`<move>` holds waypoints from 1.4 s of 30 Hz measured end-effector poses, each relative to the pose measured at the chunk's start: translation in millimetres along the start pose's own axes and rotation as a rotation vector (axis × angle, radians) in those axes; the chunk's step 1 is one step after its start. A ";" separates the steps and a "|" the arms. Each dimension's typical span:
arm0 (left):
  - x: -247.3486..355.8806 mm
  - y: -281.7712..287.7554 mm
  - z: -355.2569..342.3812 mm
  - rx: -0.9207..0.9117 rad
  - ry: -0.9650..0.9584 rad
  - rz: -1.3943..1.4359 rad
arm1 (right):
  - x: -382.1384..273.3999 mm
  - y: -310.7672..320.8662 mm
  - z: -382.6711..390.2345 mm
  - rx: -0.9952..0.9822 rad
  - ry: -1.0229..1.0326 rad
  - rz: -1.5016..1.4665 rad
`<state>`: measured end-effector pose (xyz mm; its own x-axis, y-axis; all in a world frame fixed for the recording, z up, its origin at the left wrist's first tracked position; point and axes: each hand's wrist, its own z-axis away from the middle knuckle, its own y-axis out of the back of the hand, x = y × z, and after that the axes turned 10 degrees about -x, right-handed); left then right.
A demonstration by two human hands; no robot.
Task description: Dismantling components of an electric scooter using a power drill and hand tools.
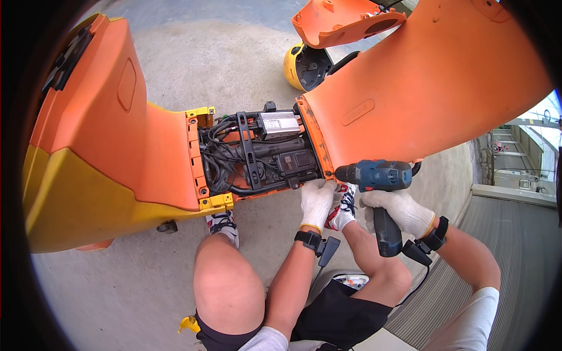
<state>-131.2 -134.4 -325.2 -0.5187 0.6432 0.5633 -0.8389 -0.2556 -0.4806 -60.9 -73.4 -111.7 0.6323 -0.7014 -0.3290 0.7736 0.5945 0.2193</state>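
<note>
My right hand [404, 212], in a white knit glove, is wrapped around the grip of a blue and black cordless drill [383, 175]. The drill points left, its tip at the lower corner of a large orange body panel [404, 99] of a scooter-like vehicle. Just below that tip is my gloved left hand [318, 203], its fingers drawn together against the panel's corner; whatever they pinch is hidden. Left of the corner lies the open floor bay [252, 152], with black cables and frame bars, a silver control box [278, 124] and a black module [295, 164].
An orange and yellow front body [117, 146] stands on the left, with yellow brackets [216, 203] at the bay. Beyond the bay are a yellow shell part [293, 69] and an orange cover [339, 26]. Ribbed grey flooring [497, 251] is at right. My legs flank my left arm.
</note>
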 end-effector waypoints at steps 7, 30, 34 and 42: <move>6.9 0.7 3.8 -0.028 0.033 0.062 | -16.5 -3.6 2.8 -0.064 -0.051 -0.037; 18.0 -1.7 13.1 -0.019 0.018 0.113 | -30.1 -4.8 -2.6 -0.116 -0.090 -0.095; 11.2 -2.0 7.9 -0.004 -0.007 0.074 | -26.1 -2.8 -5.0 -0.122 -0.101 -0.111; 15.9 -3.5 12.5 -0.003 0.009 0.097 | -24.5 -1.7 -7.1 -0.119 -0.077 -0.116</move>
<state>-138.6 -132.2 -306.2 -0.5962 0.6221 0.5075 -0.7840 -0.3147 -0.5351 -78.0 -54.4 -110.6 0.5439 -0.7932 -0.2739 0.8341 0.5469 0.0722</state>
